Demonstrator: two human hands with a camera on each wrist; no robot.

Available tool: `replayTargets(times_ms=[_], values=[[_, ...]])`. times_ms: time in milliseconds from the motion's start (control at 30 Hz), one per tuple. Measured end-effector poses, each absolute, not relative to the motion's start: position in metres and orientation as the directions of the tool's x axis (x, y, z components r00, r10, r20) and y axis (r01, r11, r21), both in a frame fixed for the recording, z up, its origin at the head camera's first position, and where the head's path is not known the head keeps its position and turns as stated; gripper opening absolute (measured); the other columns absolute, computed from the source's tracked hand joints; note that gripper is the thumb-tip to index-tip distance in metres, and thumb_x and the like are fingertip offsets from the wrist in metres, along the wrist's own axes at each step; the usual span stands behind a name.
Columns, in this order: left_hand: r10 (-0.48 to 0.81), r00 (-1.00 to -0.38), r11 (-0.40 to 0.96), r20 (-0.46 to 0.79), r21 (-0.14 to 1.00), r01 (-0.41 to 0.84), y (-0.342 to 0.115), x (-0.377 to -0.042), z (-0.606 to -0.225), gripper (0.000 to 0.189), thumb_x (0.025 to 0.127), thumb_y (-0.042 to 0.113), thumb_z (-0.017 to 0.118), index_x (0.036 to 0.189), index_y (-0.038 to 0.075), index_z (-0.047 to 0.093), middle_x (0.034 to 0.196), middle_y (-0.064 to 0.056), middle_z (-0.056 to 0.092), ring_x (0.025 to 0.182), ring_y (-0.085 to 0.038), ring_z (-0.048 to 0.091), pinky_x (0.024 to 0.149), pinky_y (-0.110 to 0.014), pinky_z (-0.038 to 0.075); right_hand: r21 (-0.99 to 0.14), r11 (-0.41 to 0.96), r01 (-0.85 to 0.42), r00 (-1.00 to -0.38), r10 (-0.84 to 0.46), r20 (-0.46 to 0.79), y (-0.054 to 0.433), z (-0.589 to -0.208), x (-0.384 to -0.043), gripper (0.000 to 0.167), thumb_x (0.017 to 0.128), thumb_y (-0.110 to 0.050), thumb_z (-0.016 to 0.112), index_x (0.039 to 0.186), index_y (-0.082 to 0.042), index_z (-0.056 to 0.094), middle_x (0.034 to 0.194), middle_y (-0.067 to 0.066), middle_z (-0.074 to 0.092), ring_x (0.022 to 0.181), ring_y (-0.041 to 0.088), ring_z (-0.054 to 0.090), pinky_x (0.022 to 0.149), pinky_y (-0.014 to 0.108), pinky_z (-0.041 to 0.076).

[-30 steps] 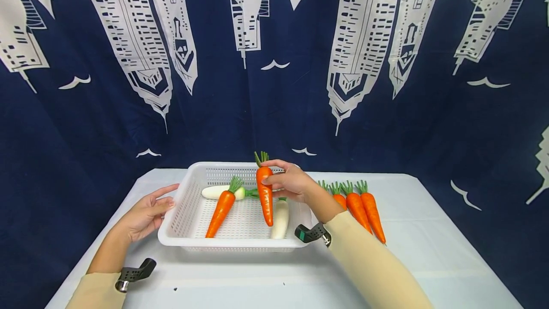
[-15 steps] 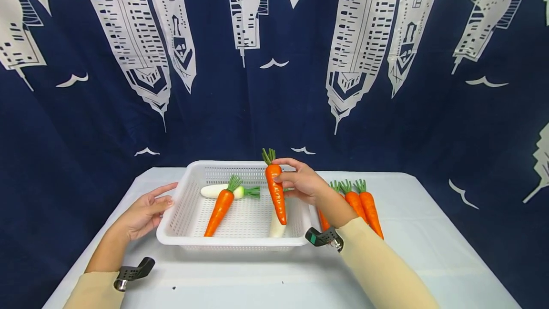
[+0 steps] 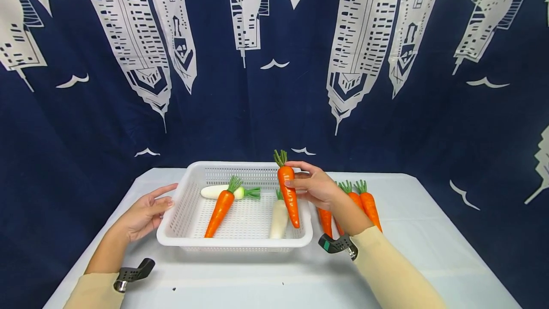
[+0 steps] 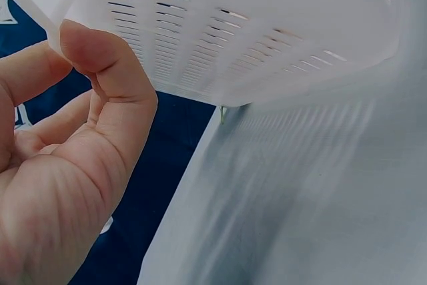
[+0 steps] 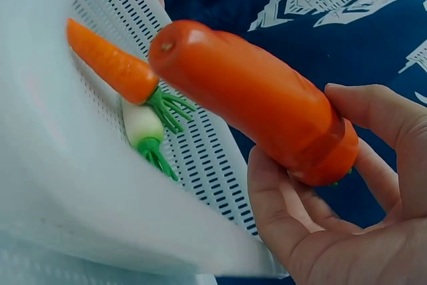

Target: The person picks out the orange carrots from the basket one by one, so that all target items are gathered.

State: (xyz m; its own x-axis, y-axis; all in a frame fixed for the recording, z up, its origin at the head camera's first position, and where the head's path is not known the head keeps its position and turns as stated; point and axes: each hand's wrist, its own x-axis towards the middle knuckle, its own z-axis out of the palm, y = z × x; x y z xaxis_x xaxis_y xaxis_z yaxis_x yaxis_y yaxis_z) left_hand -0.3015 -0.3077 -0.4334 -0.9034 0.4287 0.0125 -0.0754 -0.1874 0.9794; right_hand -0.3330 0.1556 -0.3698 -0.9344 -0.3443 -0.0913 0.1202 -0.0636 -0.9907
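Observation:
In the head view a white perforated plastic basket (image 3: 240,242) stands at the middle of the table. My left hand (image 3: 146,213) pinches its left rim between thumb and fingers, as the left wrist view shows on the basket wall (image 4: 233,65). My right hand (image 3: 315,185) grips an orange carrot (image 3: 288,194) near its leafy top, tip pointing down, over the right side of the basket. Inside lie another carrot (image 3: 220,213) on the left, slanted across a white radish (image 3: 214,191), and a second white radish (image 3: 279,218) on the right, partly behind the held carrot.
Several carrots (image 3: 371,209) lie side by side on the white table (image 3: 411,232) right of the basket, partly hidden by my right forearm. A dark blue cloth (image 3: 266,108) printed with white buildings hangs behind the table.
My right hand has moved right with the carrot, from over the basket's middle to its right side, uncovering more of the right radish. My left hand stays at the rim.

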Motion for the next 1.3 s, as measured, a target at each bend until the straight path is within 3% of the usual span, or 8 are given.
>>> replayTargets(times_ms=[167, 400, 667, 900, 1100, 1300], values=[[0.427, -0.904, -0.187, 0.008, 0.979, -0.080, -0.307, -0.301, -0.433, 0.057, 0.103, -0.007, 0.049, 0.153, 0.014, 0.033, 0.119, 0.003, 0.072, 0.107, -0.013, 0.072, 0.090, -0.036, 0.061, -0.991, -0.050, 0.126, -0.942, -0.320, -0.104, 0.164, -0.370, -0.331, 0.061, 0.092, 0.002, 0.070, 0.147, -0.017, 0.054, 0.130, 0.011, 0.064, 0.106, 0.026, 0.067, 0.089, 0.045, 0.060], [0.413, -0.911, -0.174, -0.009, 0.981, -0.089, -0.307, -0.301, -0.432, 0.059, 0.102, -0.006, 0.051, 0.155, 0.014, 0.031, 0.119, 0.003, 0.072, 0.107, -0.013, 0.072, 0.091, -0.036, 0.061, -0.993, -0.054, 0.105, -0.944, -0.320, -0.083, 0.176, -0.369, -0.326, 0.063, 0.092, 0.000, 0.070, 0.150, -0.016, 0.051, 0.131, 0.009, 0.063, 0.107, 0.026, 0.066, 0.088, 0.046, 0.059], [0.410, -0.912, -0.173, -0.006, 0.981, -0.084, -0.307, -0.301, -0.431, 0.060, 0.102, -0.006, 0.050, 0.156, 0.011, 0.029, 0.117, 0.004, 0.072, 0.106, -0.013, 0.072, 0.090, -0.036, 0.061, -0.996, 0.022, 0.089, -0.947, -0.308, -0.092, 0.192, -0.370, -0.321, 0.065, 0.093, -0.005, 0.071, 0.152, -0.017, 0.048, 0.141, 0.016, 0.058, 0.111, 0.027, 0.064, 0.090, 0.043, 0.060], [0.402, -0.916, -0.162, -0.014, 0.983, -0.086, -0.307, -0.302, -0.432, 0.063, 0.102, -0.006, 0.052, 0.157, 0.008, 0.025, 0.117, 0.004, 0.073, 0.105, -0.012, 0.072, 0.090, -0.035, 0.061, -0.997, 0.023, 0.080, -0.959, -0.272, -0.083, 0.205, -0.371, -0.316, 0.065, 0.093, -0.005, 0.071, 0.153, -0.014, 0.047, 0.130, 0.010, 0.065, 0.108, 0.024, 0.066, 0.094, 0.044, 0.059], [0.378, -0.925, -0.144, -0.033, 0.985, -0.094, -0.307, -0.302, -0.431, 0.065, 0.102, -0.005, 0.053, 0.158, 0.008, 0.024, 0.115, 0.005, 0.073, 0.105, -0.012, 0.072, 0.090, -0.036, 0.061, -0.996, 0.006, 0.089, -0.961, -0.264, -0.087, 0.216, -0.374, -0.315, 0.068, 0.093, -0.007, 0.073, 0.155, -0.015, 0.045, 0.125, 0.006, 0.067, 0.107, 0.022, 0.066, 0.092, 0.038, 0.058], [0.365, -0.930, -0.140, -0.045, 0.985, -0.102, -0.306, -0.301, -0.430, 0.066, 0.101, -0.004, 0.055, 0.159, 0.008, 0.024, 0.115, 0.004, 0.072, 0.104, -0.012, 0.071, 0.090, -0.036, 0.061, -0.990, 0.092, 0.107, -0.968, -0.217, -0.125, 0.227, -0.377, -0.312, 0.067, 0.095, -0.013, 0.073, 0.156, -0.020, 0.044, 0.145, 0.018, 0.055, 0.112, 0.025, 0.063, 0.101, 0.046, 0.056]])
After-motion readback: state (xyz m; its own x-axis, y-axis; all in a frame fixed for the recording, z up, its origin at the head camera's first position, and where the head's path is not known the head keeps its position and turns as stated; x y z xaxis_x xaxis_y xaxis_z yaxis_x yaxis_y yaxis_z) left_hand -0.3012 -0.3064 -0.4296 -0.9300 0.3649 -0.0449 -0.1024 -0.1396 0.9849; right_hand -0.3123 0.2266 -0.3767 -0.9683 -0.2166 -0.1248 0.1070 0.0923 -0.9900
